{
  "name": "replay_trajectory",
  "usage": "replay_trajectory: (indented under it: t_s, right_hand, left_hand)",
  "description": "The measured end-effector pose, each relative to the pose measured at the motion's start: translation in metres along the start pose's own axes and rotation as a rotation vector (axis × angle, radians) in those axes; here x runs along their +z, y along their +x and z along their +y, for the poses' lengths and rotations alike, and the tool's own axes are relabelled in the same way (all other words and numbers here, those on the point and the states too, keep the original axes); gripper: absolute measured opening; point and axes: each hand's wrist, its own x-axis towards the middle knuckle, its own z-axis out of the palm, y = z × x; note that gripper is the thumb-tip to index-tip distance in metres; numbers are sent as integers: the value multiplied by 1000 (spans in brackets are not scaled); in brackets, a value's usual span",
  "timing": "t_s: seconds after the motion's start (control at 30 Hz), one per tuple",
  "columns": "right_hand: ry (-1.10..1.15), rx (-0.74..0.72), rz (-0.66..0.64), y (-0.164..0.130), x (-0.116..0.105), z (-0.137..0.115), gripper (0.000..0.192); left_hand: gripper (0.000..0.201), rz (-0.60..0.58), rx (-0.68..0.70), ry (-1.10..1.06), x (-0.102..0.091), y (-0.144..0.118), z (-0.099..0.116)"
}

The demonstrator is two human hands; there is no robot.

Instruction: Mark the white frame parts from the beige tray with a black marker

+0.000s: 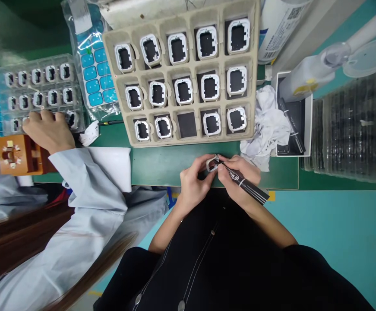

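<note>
Between the fingers of my left hand (196, 181) is a small white rounded-square frame (212, 163), held over the table's front edge. My right hand (239, 175) grips a black marker pen (248, 186), whose tip end meets the frame's opening. Whether the tip touches the frame cannot be made out. Just beyond my hands lies a beige moulded tray (191, 69) with frames of the same kind in its compartments. One compartment in its nearest row shows only a dark bottom (187, 125).
Crumpled white cloth (267, 123) lies right of the tray, beside a white box (307, 129) holding pens. Stacked clear trays (352, 129) stand far right. At left, a co-worker's hand (50, 129) reaches over a clear tray (77, 93), near an orange fixture (22, 155).
</note>
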Motion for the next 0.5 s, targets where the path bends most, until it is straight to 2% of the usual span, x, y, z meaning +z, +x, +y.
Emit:
replay_trajectory:
  t_s: [0.2,0.5]
  right_hand:
    - [-71,-147,-27,3,1,-1,19]
    - [-93,-146,-24,4,0,-3,22]
  left_hand:
    - [33,16,4,44,0,-2,1]
    - [31,34,-6,52,1,-2,3]
